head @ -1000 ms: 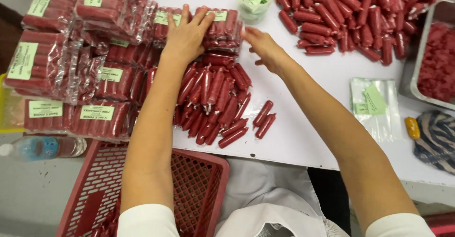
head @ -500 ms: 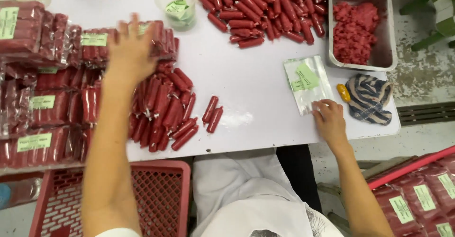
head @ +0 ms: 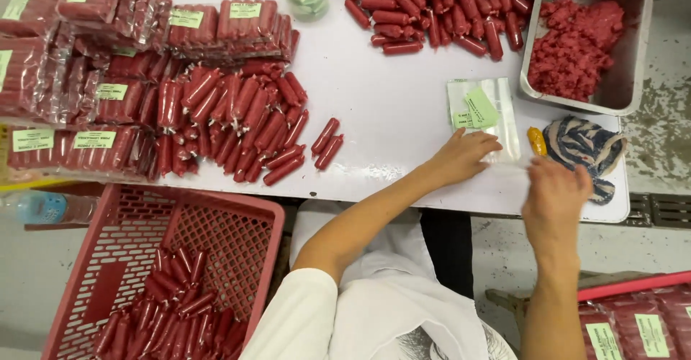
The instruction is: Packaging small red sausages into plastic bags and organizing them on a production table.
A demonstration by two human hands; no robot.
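Your left hand (head: 464, 156) presses fingertips on the clear plastic bags (head: 484, 115) at the white surface's (head: 389, 108) near edge; your right hand (head: 556, 194) hovers open beside them. Sealed sausage packs (head: 79, 140) are stacked far left; loose sausages (head: 245, 119) await bagging.
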